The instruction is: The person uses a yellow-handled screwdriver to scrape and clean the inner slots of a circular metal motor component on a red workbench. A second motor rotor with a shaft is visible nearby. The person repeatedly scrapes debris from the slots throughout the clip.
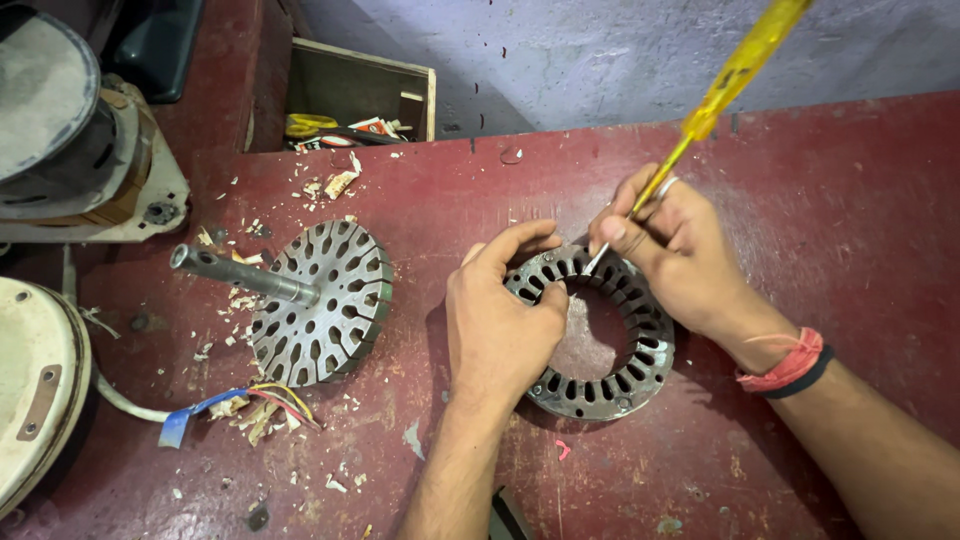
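Observation:
A grey slotted metal ring (618, 385), a stator core, lies flat on the dark red bench (820, 240). My left hand (500, 320) grips its left rim, fingers curled over the top edge. My right hand (680, 245) holds a yellow-handled screwdriver (725, 85) like a pen, its tip set into a slot at the ring's upper edge. A red thread and a black band circle my right wrist.
A slotted metal disc with a steel shaft (320, 295) lies to the left, among scraps of paper and coloured wires (255, 405). A white fan housing (35, 385) sits at the left edge, another motor part (70, 140) behind it, and an open wooden box (355, 95) at the back.

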